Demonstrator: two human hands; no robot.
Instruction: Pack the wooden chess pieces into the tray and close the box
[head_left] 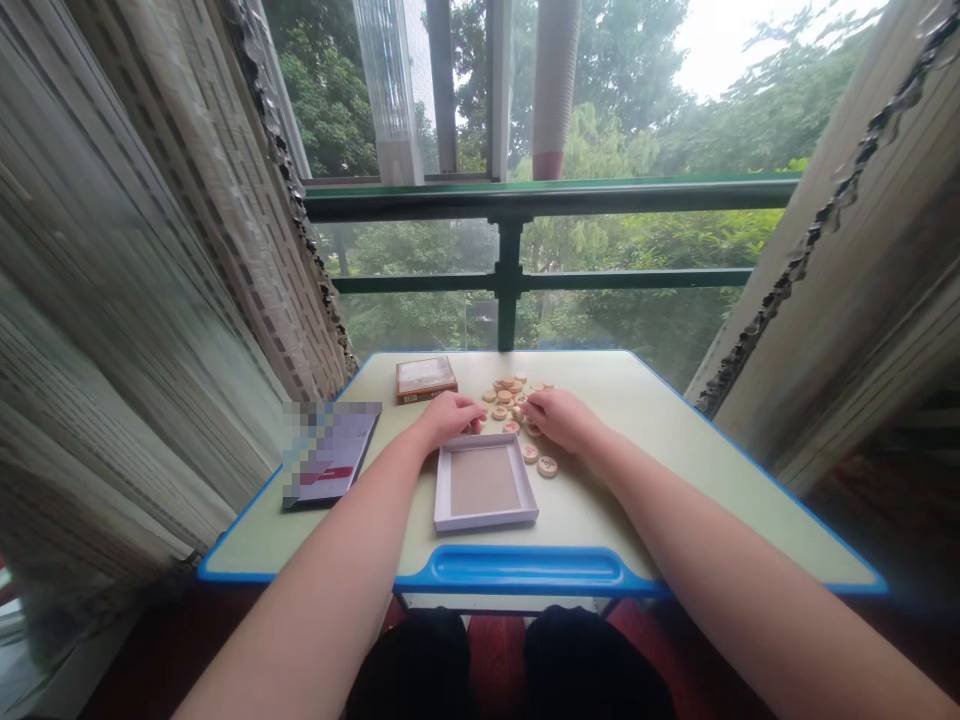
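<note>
While the left curtain (112, 250) and right curtain (862, 300) hang to either side of the open box (487, 521), their striped cloth edged in dark, frilled trim, a dark green railing (645, 197) crosses beyond it, in front of leafy trees (630, 120). Under the open box spreads the bench (712, 500), smooth and pale, with a blue rim; a long, round-ended blue groove (529, 567) is moulded into that rim on the person's side of the open box. The box itself is shallow and nearly square, with whitish walls and a flat brownish base. Left of it lies a thin, purple-grey flat case (341, 450) with a red band, part of it pixelated. Beyond its far left corner sits a brown box (426, 379), low and rectangular, its top pale.

At the open box's far left corner, the left hand (459, 412) is bent low, its grip narrow, fingertips down near the pieces; I cannot tell whether it holds one. Past the far right corner, the right hand (555, 412) has a similarly narrow grip, fingertips against the pile, and again I cannot tell if a piece is pinched. The xiangqi pieces (505, 397), round, thick, wood-coloured discs, cluster loosely beyond the open box, some overlapping. Two lie just right of it, one marked red, the other dark.
</note>
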